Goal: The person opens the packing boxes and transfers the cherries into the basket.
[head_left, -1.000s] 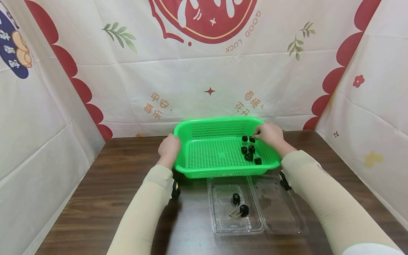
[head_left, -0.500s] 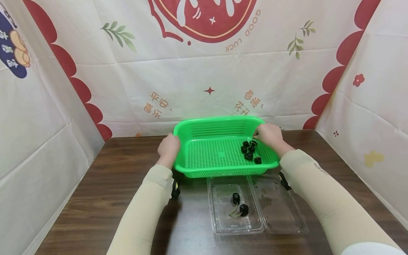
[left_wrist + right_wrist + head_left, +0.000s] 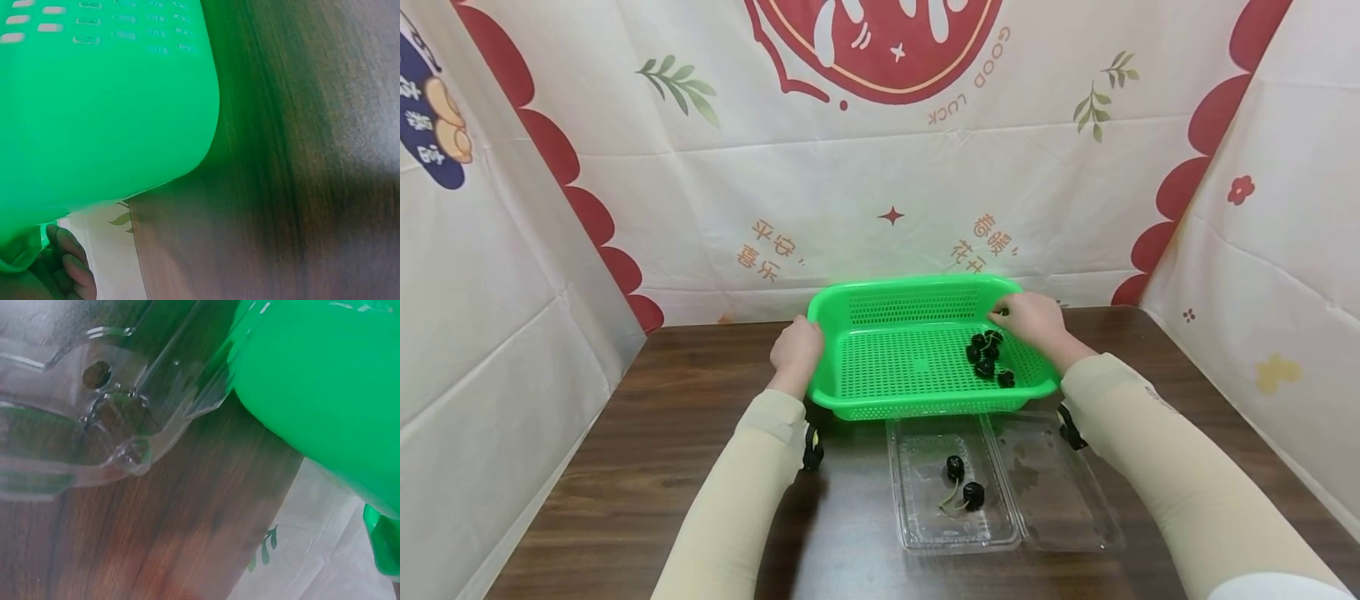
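Note:
A green plastic basket (image 3: 917, 342) with perforated sides sits at the back of the table. In the head view my left hand (image 3: 797, 348) grips its left end; curled fingers (image 3: 76, 269) show at its handle in the left wrist view. My right hand (image 3: 1033, 321) holds the right end, thumb over the inner side; its other fingers are hidden. Several dark cherries (image 3: 984, 368) lie in the basket's right part, below this hand. In front stands an opened clear plastic box (image 3: 917, 521), holding two stemmed cherries (image 3: 973, 496).
The box's clear lid (image 3: 1063, 500) lies flat to its right on the wooden table (image 3: 617, 467). The basket's front edge reaches the box's back edge. A printed white cloth (image 3: 850, 183) hangs behind, with more cloth at both sides.
The upper cherries in the basket have shifted slightly toward the front and bunched with the others. My right thumb has moved a little. My left hand and the clear box stay put.

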The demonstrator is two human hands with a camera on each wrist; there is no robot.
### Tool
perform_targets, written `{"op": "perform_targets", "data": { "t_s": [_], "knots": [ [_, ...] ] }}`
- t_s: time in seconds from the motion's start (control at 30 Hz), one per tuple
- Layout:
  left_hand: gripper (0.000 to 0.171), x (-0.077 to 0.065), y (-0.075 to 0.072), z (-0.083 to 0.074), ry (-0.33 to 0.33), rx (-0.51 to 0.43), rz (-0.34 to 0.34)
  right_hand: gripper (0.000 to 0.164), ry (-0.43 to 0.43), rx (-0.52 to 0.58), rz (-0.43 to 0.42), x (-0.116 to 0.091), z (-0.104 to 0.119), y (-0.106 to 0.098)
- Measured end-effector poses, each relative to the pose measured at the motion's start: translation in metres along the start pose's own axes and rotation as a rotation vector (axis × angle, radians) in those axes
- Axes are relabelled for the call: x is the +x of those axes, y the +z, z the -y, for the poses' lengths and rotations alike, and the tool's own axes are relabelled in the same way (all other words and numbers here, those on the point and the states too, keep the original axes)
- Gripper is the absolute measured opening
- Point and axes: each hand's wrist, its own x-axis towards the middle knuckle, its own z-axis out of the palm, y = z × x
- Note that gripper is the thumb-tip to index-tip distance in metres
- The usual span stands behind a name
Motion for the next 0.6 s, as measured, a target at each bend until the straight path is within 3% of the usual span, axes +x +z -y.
{"op": "perform_targets", "data": {
  "t_s": [0.33,0.6],
  "knots": [
    [0.044,0.001,0.001,0.000,0.002,0.006,-0.009,0.037,0.046,0.178,-0.048,-0.002,-0.008,0.001],
    [0.047,0.001,0.001,0.000,0.070,0.008,-0.008,0.041,0.046,0.229,-0.054,-0.006,-0.013,0.001]
  ]
}}
